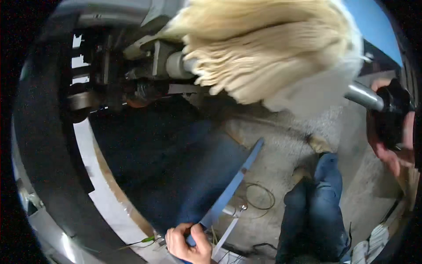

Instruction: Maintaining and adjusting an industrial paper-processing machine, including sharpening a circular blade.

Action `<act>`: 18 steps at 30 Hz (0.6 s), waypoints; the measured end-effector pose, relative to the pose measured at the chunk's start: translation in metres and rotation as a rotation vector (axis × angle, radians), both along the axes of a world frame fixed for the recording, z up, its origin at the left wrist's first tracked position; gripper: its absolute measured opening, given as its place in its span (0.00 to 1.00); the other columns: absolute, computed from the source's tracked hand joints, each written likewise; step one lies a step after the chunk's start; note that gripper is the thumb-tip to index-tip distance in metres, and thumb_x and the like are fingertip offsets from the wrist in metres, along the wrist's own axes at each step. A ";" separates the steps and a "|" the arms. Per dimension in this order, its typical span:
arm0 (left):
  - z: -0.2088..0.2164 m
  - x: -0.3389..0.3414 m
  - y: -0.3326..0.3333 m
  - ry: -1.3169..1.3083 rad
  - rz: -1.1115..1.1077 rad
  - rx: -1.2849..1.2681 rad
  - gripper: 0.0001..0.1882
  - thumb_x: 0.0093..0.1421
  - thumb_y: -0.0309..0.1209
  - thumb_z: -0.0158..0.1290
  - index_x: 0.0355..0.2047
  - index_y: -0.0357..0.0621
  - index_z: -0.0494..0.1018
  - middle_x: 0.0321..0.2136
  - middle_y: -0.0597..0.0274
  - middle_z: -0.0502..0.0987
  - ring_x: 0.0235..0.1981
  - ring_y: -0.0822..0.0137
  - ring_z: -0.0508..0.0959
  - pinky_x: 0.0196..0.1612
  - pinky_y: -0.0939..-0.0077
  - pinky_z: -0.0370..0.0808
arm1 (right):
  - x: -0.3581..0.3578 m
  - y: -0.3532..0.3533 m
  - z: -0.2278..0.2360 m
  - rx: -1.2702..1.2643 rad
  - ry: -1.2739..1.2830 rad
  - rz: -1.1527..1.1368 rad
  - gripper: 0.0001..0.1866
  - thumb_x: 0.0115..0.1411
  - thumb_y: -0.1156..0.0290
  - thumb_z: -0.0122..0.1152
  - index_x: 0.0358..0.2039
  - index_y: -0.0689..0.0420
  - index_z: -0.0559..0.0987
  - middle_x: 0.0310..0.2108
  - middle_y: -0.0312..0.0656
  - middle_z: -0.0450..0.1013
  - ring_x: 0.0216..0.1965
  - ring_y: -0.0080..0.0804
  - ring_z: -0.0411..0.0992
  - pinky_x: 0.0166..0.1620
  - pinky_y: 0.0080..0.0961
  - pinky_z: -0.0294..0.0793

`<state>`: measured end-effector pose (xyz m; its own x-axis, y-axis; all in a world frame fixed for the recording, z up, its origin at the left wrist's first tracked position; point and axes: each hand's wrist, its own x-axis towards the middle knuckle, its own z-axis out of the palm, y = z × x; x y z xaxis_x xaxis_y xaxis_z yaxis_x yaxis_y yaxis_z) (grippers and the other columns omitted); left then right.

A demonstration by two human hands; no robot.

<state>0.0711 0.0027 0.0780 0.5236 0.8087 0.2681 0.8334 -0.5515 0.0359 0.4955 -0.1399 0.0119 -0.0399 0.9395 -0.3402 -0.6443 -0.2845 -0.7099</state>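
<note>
My left hand (pixel 189 244) is closed round the near end of a long, flat light-blue bar (pixel 228 191), thumb on top. The bar runs forward along the edge of a dark blue surface (pixel 162 154). At the far right, my right hand (pixel 382 152) is blurred, its fingers round a black part (pixel 392 110) at the end of a metal tube (pixel 365 96). A large, thick bundle of cream layered cloth (pixel 268 48) with a ragged edge hangs in front at the top. The tube comes out of its right side.
Dark machinery with a grey cylindrical shaft (pixel 176 65) stands at the upper left. A white strip with a brown edge (pixel 112 176) borders the dark surface. On the concrete floor (pixel 281 152) lies a looped cable (pixel 273 200). A green-handled tool (pixel 148 239) is near my left hand.
</note>
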 end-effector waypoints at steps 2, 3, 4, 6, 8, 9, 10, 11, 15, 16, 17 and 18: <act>-0.006 -0.001 0.000 -0.022 -0.025 0.018 0.14 0.60 0.33 0.62 0.22 0.41 0.72 0.18 0.57 0.72 0.20 0.55 0.70 0.26 0.62 0.62 | -0.002 -0.006 -0.010 0.008 -0.220 -0.058 0.47 0.63 0.31 0.55 0.59 0.67 0.66 0.36 0.63 0.78 0.24 0.49 0.81 0.21 0.32 0.84; -0.008 0.004 -0.001 -0.035 -0.016 -0.006 0.13 0.60 0.29 0.60 0.22 0.38 0.70 0.18 0.55 0.71 0.20 0.54 0.69 0.27 0.61 0.62 | -0.005 -0.006 -0.008 0.005 -0.346 -0.079 0.47 0.63 0.31 0.55 0.59 0.67 0.66 0.35 0.62 0.78 0.24 0.48 0.81 0.21 0.30 0.84; -0.007 0.004 -0.001 -0.027 -0.008 -0.016 0.13 0.60 0.29 0.60 0.22 0.38 0.71 0.18 0.55 0.72 0.20 0.54 0.69 0.26 0.61 0.62 | -0.008 -0.005 -0.007 0.002 -0.476 -0.100 0.47 0.63 0.30 0.54 0.59 0.67 0.66 0.35 0.61 0.78 0.23 0.46 0.80 0.20 0.29 0.83; -0.005 0.002 -0.002 -0.028 -0.008 -0.042 0.13 0.61 0.29 0.61 0.22 0.38 0.71 0.18 0.56 0.72 0.19 0.55 0.69 0.26 0.61 0.61 | -0.013 -0.004 -0.002 -0.013 -0.745 -0.133 0.47 0.64 0.30 0.53 0.59 0.67 0.66 0.33 0.60 0.78 0.21 0.43 0.80 0.19 0.26 0.82; -0.002 0.005 -0.002 -0.041 -0.023 -0.028 0.13 0.60 0.28 0.61 0.22 0.38 0.71 0.18 0.56 0.72 0.19 0.55 0.69 0.26 0.60 0.61 | -0.015 0.000 0.008 -0.035 -1.030 -0.149 0.48 0.64 0.29 0.52 0.58 0.67 0.67 0.32 0.58 0.78 0.19 0.40 0.79 0.18 0.23 0.81; -0.002 0.003 -0.002 -0.037 -0.043 -0.035 0.13 0.60 0.28 0.62 0.22 0.39 0.72 0.19 0.56 0.73 0.20 0.55 0.70 0.26 0.61 0.62 | -0.007 -0.001 0.022 -0.156 -0.774 0.001 0.48 0.64 0.31 0.56 0.58 0.69 0.66 0.33 0.53 0.78 0.21 0.34 0.79 0.19 0.19 0.79; -0.002 0.006 -0.006 -0.031 -0.071 -0.048 0.12 0.62 0.28 0.61 0.24 0.36 0.73 0.19 0.56 0.73 0.20 0.59 0.70 0.26 0.65 0.64 | -0.008 -0.010 0.022 -0.149 -0.512 -0.067 0.47 0.63 0.32 0.58 0.57 0.69 0.67 0.33 0.52 0.78 0.22 0.31 0.79 0.18 0.18 0.77; -0.002 0.009 -0.008 -0.032 -0.100 -0.062 0.11 0.65 0.27 0.59 0.26 0.34 0.74 0.19 0.56 0.74 0.20 0.64 0.71 0.26 0.69 0.66 | -0.011 -0.020 0.017 -0.143 -0.254 -0.134 0.46 0.63 0.33 0.59 0.57 0.68 0.67 0.34 0.50 0.78 0.22 0.28 0.78 0.18 0.17 0.76; 0.015 0.004 -0.004 0.062 -0.021 -0.083 0.14 0.65 0.34 0.62 0.26 0.38 0.77 0.20 0.56 0.76 0.19 0.60 0.74 0.26 0.65 0.69 | -0.032 0.010 0.016 -0.240 -0.099 -0.023 0.22 0.58 0.52 0.69 0.30 0.61 0.79 0.24 0.40 0.77 0.17 0.19 0.70 0.18 0.15 0.66; 0.016 0.013 -0.006 0.066 -0.009 -0.100 0.14 0.65 0.35 0.62 0.26 0.39 0.77 0.20 0.55 0.76 0.20 0.58 0.74 0.27 0.64 0.70 | -0.033 0.011 0.031 -0.292 -0.168 -0.083 0.20 0.56 0.55 0.70 0.29 0.61 0.79 0.22 0.37 0.75 0.16 0.17 0.67 0.18 0.15 0.65; 0.018 0.024 -0.006 0.074 0.005 -0.114 0.15 0.65 0.37 0.62 0.26 0.39 0.77 0.20 0.53 0.76 0.21 0.56 0.75 0.27 0.63 0.70 | -0.031 0.008 0.037 -0.349 -0.185 -0.087 0.18 0.55 0.57 0.72 0.29 0.61 0.79 0.21 0.36 0.74 0.16 0.16 0.67 0.18 0.14 0.65; 0.017 0.041 -0.007 0.026 -0.017 -0.133 0.15 0.65 0.38 0.63 0.26 0.40 0.77 0.21 0.52 0.77 0.22 0.53 0.77 0.27 0.62 0.70 | -0.024 0.005 0.044 -0.400 -0.247 -0.053 0.18 0.54 0.58 0.72 0.28 0.61 0.79 0.20 0.35 0.73 0.16 0.17 0.68 0.19 0.15 0.66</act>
<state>0.1120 -0.0039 0.0949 0.5428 0.8271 0.1456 0.8256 -0.5573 0.0880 0.4713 -0.1353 0.0557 0.1323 0.7316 -0.6688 -0.4906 -0.5379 -0.6855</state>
